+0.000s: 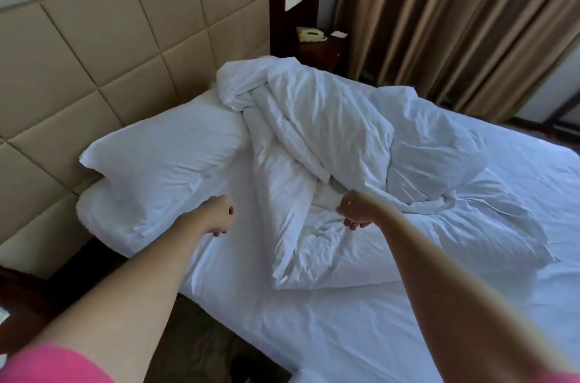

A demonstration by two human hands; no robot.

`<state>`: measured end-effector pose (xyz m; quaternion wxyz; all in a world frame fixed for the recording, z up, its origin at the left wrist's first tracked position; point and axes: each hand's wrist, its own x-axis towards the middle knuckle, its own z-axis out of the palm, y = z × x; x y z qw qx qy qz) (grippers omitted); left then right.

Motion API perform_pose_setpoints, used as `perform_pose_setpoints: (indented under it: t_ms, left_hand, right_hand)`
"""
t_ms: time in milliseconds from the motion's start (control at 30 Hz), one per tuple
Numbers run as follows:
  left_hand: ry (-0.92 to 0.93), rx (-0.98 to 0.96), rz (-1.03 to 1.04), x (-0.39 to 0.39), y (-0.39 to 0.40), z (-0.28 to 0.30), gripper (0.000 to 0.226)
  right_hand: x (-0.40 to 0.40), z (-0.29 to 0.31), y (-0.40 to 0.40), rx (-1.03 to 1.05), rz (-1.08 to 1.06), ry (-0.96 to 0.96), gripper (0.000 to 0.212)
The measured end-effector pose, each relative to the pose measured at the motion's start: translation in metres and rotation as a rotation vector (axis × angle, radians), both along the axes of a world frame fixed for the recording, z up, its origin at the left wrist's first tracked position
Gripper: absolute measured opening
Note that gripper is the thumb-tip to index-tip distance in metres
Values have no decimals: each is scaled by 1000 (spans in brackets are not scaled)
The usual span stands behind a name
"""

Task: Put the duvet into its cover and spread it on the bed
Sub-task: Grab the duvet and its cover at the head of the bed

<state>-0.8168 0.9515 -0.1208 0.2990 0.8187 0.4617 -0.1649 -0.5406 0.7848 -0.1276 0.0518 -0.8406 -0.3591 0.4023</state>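
Over the bed, both arms outstretched, left hand and right hand curled, neither gripping the rumpled duvet.

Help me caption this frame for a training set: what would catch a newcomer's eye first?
The crumpled white duvet, heaped across the middle of the bed and not spread. In front of it two bare arms reach in, the left hand over the sheet by the pillow, the right hand at the duvet's near folds; both fingers are curled, and whether they hold cloth is unclear. Behind stand a tan padded headboard and brown curtains.
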Motion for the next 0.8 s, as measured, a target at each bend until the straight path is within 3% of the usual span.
perform_pose_setpoints:
  t_ms: [133,267,467,600,800]
  left_hand:
    - [-112,-124,-1,28,25,-21,18]
    - [-51,-235,-105,38,42,-57,19]
    - [13,-228,-109,50,111,-104,26]
    - [51,-308,-70,56,148,-132,19]
    - [98,-432,-43,58,161,-169,17]
  right_hand:
    - [3,-25,37,13,-147,-24,31]
    - [0,-72,69,-30,-247,50,26]
    - [-5,-169,129,9,-428,135,36]
    - [-22,-228,140,-72,-556,256,61]
    - [-46,-277,156,18,-934,358,103]
